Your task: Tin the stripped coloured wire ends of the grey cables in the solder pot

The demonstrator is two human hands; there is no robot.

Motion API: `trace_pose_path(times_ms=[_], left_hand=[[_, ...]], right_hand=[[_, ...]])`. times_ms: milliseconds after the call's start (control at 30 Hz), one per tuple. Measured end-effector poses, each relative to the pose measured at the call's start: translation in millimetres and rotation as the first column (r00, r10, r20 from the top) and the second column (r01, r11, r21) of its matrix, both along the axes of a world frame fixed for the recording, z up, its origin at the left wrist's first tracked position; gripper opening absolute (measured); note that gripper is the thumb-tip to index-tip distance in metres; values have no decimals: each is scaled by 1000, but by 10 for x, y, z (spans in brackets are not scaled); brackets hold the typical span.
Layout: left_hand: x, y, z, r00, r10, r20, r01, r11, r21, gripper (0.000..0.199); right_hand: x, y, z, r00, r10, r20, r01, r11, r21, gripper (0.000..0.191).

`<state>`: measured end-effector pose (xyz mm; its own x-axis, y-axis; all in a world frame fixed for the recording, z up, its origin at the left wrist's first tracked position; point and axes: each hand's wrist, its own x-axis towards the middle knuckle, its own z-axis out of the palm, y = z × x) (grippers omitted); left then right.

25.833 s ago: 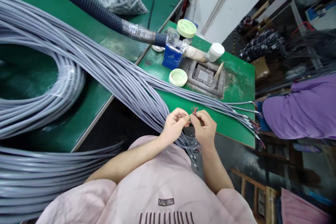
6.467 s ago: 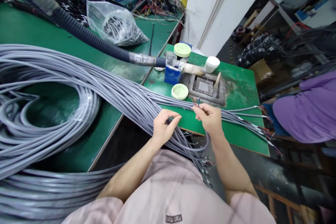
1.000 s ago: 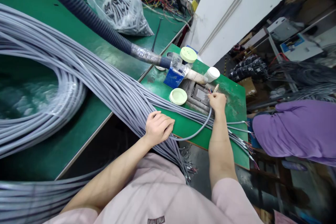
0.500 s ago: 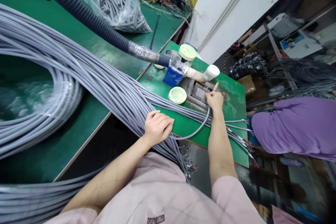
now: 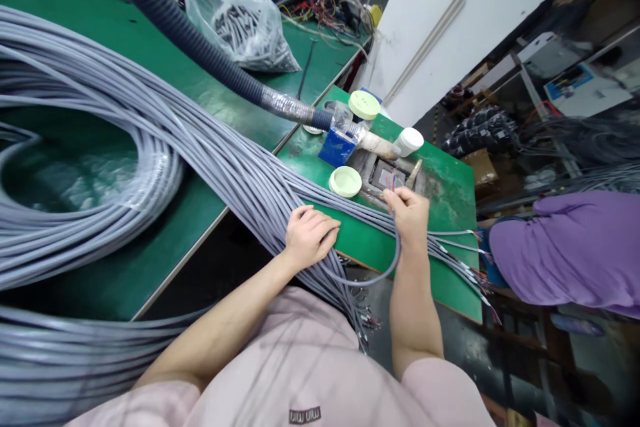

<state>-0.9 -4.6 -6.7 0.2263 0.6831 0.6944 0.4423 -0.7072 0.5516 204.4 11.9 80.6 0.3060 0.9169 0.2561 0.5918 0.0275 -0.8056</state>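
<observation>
My right hand (image 5: 411, 215) pinches the end of one grey cable (image 5: 385, 272), whose thin coloured wires stick up just in front of the grey metal tray (image 5: 369, 164) on the green bench. The cable loops down from that hand and back toward my left hand. My left hand (image 5: 309, 235) rests with curled fingers on the thick bundle of grey cables (image 5: 200, 147) at the bench edge. Several other stripped cable ends (image 5: 465, 260) lie fanned out to the right.
A dark corrugated hose (image 5: 200, 47) runs to the tray. Near the tray stand a blue box (image 5: 337, 147), two pale green lids (image 5: 345, 181) and a white cup (image 5: 410, 141). A plastic bag of parts (image 5: 240, 23) lies behind. A person in purple (image 5: 565, 250) sits at right.
My right hand has drawn back from the tray toward me with the cable end, and the loop of cable has dropped lower. My left hand stays on the bundle.
</observation>
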Motion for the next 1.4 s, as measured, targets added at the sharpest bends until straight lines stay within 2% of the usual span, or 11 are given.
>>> trace_pose_path(times_ms=[167,300,433,633,733,867,933,1033,1167,1233,1400], left_hand=[[55,-92,128,954,-56,295,124,969,-215,14],[169,-164,205,759,-95,644,395,853,-340,28],[268,-205,257,623,15,782,436,823,-364,26],[250,-182,309,682,101,724,251,898,-361,19],[203,-160,327,735,77,674,144,953,-266,11],[232,-189,325,836,-150,527,196,980,-33,4],[283,-214,313,798,-139,586,240,966,-98,6],[354,-240,292,644,18,765,412,834,-367,24],[390,-261,273,494,101,863,740,472,-479,35],[390,-271,272,448,140,883,811,352,-467,34],[381,-312,300,429,192,882,820,327,-470,29]], right_hand=[[-501,-352,-32,943,162,-290,-172,985,-7,30],[-687,-466,-41,893,252,-374,-261,965,26,34],[-739,-488,-71,851,279,-446,-300,954,25,36],[-673,-539,-93,808,269,-525,-353,933,-66,21],[-600,-645,-125,791,279,-545,-396,912,-107,28],[-526,-765,-223,736,244,-631,-333,943,-24,36],[-510,-786,-265,716,228,-660,-296,955,9,38],[-518,-793,-297,699,210,-683,-258,966,33,38],[-574,-825,-304,736,180,-652,-238,971,-1,38],[-582,-842,-286,807,169,-565,-236,971,-46,35],[-512,-772,-108,985,173,-28,-170,982,80,13]])
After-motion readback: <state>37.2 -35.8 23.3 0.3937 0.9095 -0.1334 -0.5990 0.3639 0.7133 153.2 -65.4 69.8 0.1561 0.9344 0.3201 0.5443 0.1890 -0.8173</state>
